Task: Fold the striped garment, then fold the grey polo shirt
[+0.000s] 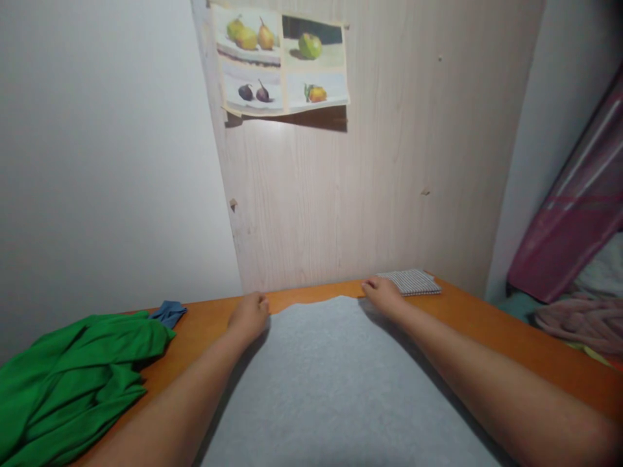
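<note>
A light grey cloth (341, 376) stretches from the bottom edge of the view to its far edge, where it spans between my two hands. My left hand (248, 316) is closed at the cloth's far left corner, fingers curled in. At the far right corner, my right hand (383, 295) pinches the cloth between thumb and fingers. The far edge looks slightly wavy, higher in the middle. Whether the cloth is a garment cannot be made out. Both forearms reach forward along its sides.
An orange-brown table (452, 314) lies below, against a wood-grain panel (311, 214). Crumpled green cloth (87, 363) is at left, beside a small blue cloth (169, 313). A folded striped cloth (413, 282) lies behind my right hand. Pinkish fabric (584, 321) is at far right.
</note>
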Demonstrator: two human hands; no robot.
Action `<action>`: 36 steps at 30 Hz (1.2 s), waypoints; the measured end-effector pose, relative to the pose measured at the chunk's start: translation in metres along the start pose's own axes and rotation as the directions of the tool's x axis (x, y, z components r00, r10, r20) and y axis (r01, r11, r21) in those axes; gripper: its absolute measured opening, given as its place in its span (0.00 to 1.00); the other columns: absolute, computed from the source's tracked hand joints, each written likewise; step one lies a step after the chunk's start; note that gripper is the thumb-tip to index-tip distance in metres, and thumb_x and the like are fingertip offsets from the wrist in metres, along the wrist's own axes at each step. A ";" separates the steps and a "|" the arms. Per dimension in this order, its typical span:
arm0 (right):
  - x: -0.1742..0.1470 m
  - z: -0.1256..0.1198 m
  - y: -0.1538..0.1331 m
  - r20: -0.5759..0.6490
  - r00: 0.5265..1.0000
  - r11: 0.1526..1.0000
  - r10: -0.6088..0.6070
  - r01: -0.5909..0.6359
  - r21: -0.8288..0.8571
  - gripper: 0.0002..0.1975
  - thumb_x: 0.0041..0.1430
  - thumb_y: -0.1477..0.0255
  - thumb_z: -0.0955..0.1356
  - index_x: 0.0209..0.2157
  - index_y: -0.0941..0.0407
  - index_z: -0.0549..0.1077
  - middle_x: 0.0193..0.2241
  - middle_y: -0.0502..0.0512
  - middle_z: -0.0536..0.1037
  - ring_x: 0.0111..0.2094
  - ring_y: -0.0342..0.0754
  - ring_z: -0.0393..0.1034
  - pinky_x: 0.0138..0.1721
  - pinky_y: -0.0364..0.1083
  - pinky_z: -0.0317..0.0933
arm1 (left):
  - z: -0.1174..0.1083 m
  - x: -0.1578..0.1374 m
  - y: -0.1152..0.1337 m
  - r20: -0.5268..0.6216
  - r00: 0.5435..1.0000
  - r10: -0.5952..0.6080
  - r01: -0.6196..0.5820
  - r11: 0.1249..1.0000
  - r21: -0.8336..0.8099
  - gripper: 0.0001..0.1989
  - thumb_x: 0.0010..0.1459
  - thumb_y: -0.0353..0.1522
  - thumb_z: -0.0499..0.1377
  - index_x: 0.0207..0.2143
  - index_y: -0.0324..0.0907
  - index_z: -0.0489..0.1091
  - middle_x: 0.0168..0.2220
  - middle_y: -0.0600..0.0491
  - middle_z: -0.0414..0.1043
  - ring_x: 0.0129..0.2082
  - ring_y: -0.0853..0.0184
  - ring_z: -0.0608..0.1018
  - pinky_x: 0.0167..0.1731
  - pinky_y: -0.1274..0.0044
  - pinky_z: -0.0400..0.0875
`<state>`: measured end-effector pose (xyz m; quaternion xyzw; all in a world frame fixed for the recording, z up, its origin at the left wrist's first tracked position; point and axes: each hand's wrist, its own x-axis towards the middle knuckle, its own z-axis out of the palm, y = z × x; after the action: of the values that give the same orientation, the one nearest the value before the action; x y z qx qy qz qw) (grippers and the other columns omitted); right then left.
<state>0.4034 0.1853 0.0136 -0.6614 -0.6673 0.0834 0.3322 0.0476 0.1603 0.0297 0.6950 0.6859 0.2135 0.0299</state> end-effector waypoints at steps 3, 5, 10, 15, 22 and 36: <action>-0.020 0.022 -0.029 0.151 0.954 0.963 -0.257 0.266 -0.037 0.24 0.69 0.60 0.56 0.47 0.57 0.79 0.47 0.62 0.81 0.49 0.53 0.73 0.50 0.47 0.62 | 0.025 -0.015 0.035 0.066 0.978 0.199 -0.199 0.980 -0.008 0.23 0.69 0.42 0.43 0.54 0.44 0.72 0.59 0.45 0.73 0.59 0.60 0.72 0.58 0.71 0.63; -0.032 0.035 -0.037 0.249 0.906 0.928 -0.342 0.367 -0.063 0.27 0.69 0.59 0.57 0.60 0.60 0.71 0.60 0.65 0.71 0.61 0.55 0.64 0.59 0.49 0.56 | 0.042 -0.025 0.045 0.149 0.938 0.312 -0.323 0.945 0.057 0.28 0.69 0.45 0.42 0.62 0.42 0.65 0.67 0.44 0.61 0.68 0.56 0.61 0.64 0.64 0.54; -0.043 0.049 -0.027 0.436 0.860 0.908 -0.267 0.376 -0.185 0.37 0.70 0.53 0.52 0.69 0.63 0.56 0.71 0.66 0.50 0.71 0.60 0.41 0.68 0.58 0.41 | 0.058 -0.037 0.041 0.289 0.919 0.270 -0.323 0.934 0.155 0.41 0.66 0.55 0.34 0.71 0.40 0.49 0.73 0.45 0.42 0.73 0.53 0.47 0.67 0.54 0.45; -0.039 0.049 -0.023 0.452 0.855 0.910 -0.254 0.369 -0.187 0.38 0.69 0.50 0.50 0.70 0.61 0.54 0.71 0.63 0.47 0.72 0.58 0.38 0.69 0.58 0.38 | 0.055 -0.036 0.040 0.304 0.918 0.254 -0.309 0.939 0.149 0.43 0.64 0.58 0.32 0.72 0.42 0.48 0.73 0.47 0.40 0.73 0.54 0.45 0.67 0.55 0.45; -0.039 0.043 -0.023 0.483 0.848 0.919 -0.220 0.346 -0.189 0.40 0.69 0.49 0.51 0.71 0.60 0.51 0.72 0.64 0.44 0.72 0.57 0.35 0.69 0.57 0.35 | 0.051 -0.036 0.042 0.341 0.905 0.255 -0.318 0.938 0.141 0.43 0.65 0.57 0.34 0.72 0.40 0.47 0.73 0.46 0.38 0.73 0.55 0.44 0.67 0.55 0.44; -0.094 -0.020 0.044 0.393 0.919 0.936 -0.036 0.169 -0.310 0.45 0.67 0.45 0.49 0.70 0.64 0.51 0.71 0.66 0.47 0.72 0.59 0.39 0.69 0.59 0.38 | 0.005 -0.111 -0.016 0.258 0.962 0.086 -0.151 0.958 0.243 0.41 0.66 0.54 0.38 0.70 0.36 0.51 0.72 0.41 0.43 0.72 0.51 0.47 0.66 0.51 0.46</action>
<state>0.4420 0.0958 -0.0265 -0.6431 -0.7575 0.0770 0.0816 0.0382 0.0551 -0.0087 0.7539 0.6559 0.0357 0.0097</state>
